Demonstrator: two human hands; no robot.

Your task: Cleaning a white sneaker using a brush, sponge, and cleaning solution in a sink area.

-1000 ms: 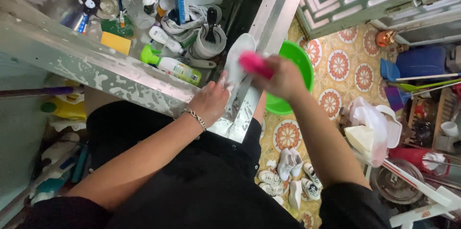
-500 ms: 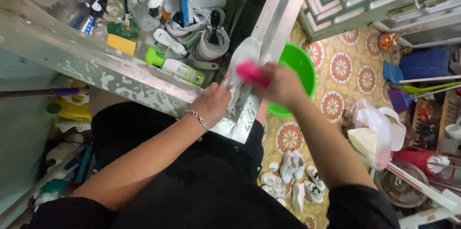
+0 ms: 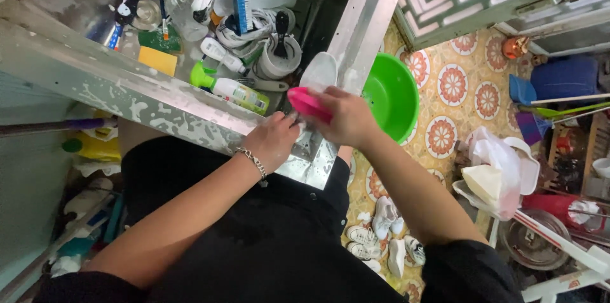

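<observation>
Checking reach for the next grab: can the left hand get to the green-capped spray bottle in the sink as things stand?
Probably yes. The left hand rests on the sink's metal rim, and the green-capped spray bottle lies just past that rim with nothing over it. The hand seems to steady the white shoe, so it would have to let go first.

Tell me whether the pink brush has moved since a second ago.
No, barely. The pink brush stays at the sink corner, just left of the green basin, in the right hand.

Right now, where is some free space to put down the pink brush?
The metal ledge left of the left hand is bare, though wet. The green basin beside the right hand looks empty. The sink is crowded with shoes, bottles and brushes.
</observation>
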